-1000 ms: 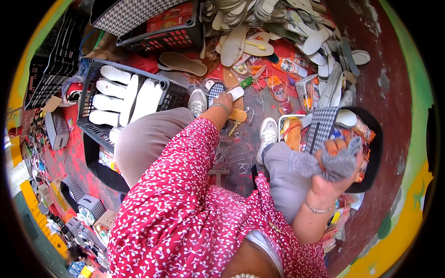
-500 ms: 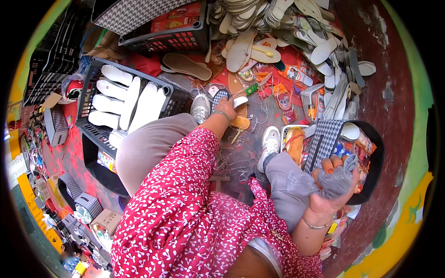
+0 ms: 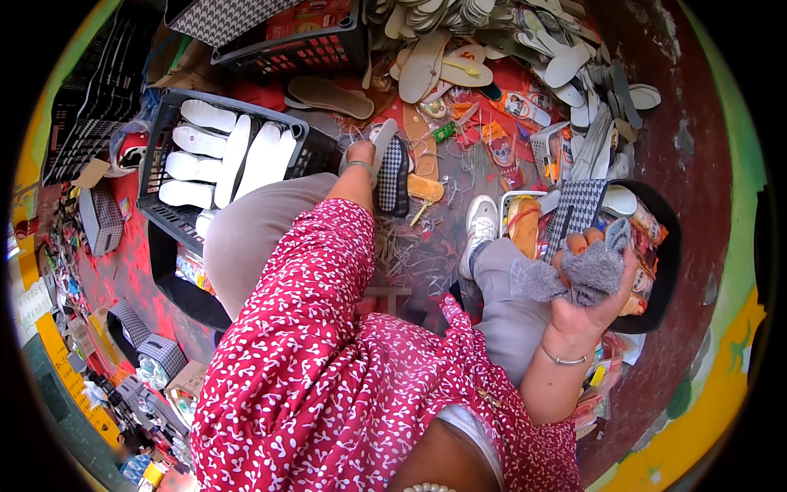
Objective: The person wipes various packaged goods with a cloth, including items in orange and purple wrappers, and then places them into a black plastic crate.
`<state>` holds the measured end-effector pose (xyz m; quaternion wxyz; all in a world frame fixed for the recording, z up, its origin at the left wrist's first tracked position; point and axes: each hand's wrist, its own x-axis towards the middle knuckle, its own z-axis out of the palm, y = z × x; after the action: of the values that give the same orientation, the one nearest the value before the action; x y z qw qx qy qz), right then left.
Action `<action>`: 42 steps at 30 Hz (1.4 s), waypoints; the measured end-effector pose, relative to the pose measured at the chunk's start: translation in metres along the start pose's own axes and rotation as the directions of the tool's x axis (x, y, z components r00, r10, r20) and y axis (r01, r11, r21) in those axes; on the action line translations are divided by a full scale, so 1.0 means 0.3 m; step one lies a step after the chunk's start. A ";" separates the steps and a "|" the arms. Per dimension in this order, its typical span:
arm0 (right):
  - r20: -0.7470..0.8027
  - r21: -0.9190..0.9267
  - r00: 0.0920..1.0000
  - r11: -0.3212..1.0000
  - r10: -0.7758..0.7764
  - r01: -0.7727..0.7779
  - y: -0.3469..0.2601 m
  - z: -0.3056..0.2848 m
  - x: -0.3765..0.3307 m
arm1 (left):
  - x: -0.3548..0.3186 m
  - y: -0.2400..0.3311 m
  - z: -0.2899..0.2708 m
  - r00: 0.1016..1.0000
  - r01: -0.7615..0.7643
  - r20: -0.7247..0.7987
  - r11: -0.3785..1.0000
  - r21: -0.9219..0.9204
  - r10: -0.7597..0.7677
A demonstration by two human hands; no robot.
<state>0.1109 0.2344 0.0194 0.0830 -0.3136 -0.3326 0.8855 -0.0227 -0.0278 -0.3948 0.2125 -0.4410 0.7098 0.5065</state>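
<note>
Presently, left hand (image 3: 359,152): its fingers are closed narrow upon a pale insole (image 3: 384,141), which stands tilted up from their right side
Checkered shoe piece (image 3: 393,176): it lies just to the right of the left fingers, dark at its edge; whether it touches the insole, I cannot tell
Right hand (image 3: 597,289): its fingers are curled over a fluffy grey cloth (image 3: 594,271), and one end of this cloth hangs out to the left of them
Black crate (image 3: 321,160): to the left of the left fingers, with white insoles (image 3: 234,160) inside
Brown sole (image 3: 329,97): beyond the left fingers, somewhat to their left
Tan sole (image 3: 421,135): to the right of the left fingers, near them, with an orange piece (image 3: 425,189) just below it
Heap of insoles (image 3: 566,66): well beyond both hands' fingers, nearer to the right side
Black tub (image 3: 670,262): just behind and right of the right fingers, with packets (image 3: 648,223) and a checkered panel (image 3: 578,207)
Floor (image 3: 430,283): between the two hands' fingers, with loose threads (image 3: 402,258) scattered over it
</note>
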 end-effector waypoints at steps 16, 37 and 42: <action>0.014 -0.039 0.999 0.998 0.046 -0.046 0.042 0.034 -0.043 | -0.262 -0.205 0.102 0.996 -0.042 -0.036 0.817 0.575 0.076; -0.074 -0.133 0.996 0.990 0.042 -0.052 0.100 0.031 -0.095 | -0.474 -0.221 0.058 0.813 -0.560 0.487 0.660 0.502 0.319; -0.119 -0.135 0.992 0.989 0.037 -0.053 0.108 0.051 -0.105 | -0.481 -0.276 0.075 0.774 -0.593 0.539 0.680 0.431 0.333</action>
<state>0.1285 0.1901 0.0232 0.0603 -0.3772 -0.3804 0.8423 0.1188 0.0439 -0.3395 0.3439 -0.0358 0.8558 0.3848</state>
